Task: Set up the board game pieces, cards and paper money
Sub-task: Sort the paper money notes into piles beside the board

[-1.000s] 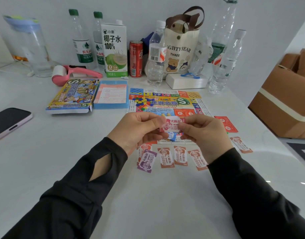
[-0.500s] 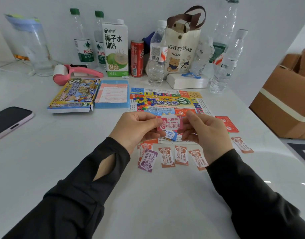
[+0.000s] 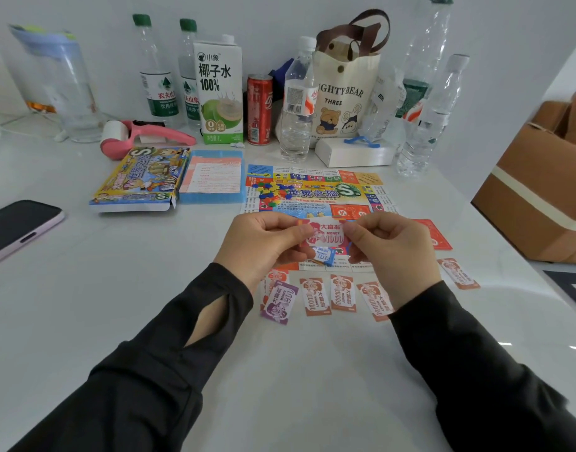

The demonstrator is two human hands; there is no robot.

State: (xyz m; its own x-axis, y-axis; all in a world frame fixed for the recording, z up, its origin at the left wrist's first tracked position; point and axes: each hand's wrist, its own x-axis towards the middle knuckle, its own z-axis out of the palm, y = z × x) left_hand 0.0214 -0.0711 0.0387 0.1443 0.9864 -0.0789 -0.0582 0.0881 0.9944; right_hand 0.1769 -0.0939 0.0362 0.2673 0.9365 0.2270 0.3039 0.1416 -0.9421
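My left hand [image 3: 263,244] and my right hand [image 3: 389,247] together pinch a small stack of paper money above the table, a pink note [image 3: 325,235] on top and a blue note [image 3: 325,255] poking out below. Behind them lies the colourful game board [image 3: 312,190] with a heap of small plastic pieces [image 3: 270,190] on it. Several orange notes [image 3: 342,293] and a purple note [image 3: 279,301] lie in a row on the table under my wrists. A red card [image 3: 438,234] and another orange note [image 3: 457,274] lie to the right.
The game box [image 3: 139,179] and a blue box tray with a rules sheet [image 3: 213,176] lie left of the board. A phone [image 3: 17,228] is at the left edge. Bottles, a carton [image 3: 219,89], a can, a tote bag [image 3: 343,83] and a white box line the back. A cardboard box [image 3: 541,197] stands right.
Both hands stayed together over the board's near edge. The pink note has been drawn further up and flatter from the stack, its face now showing.
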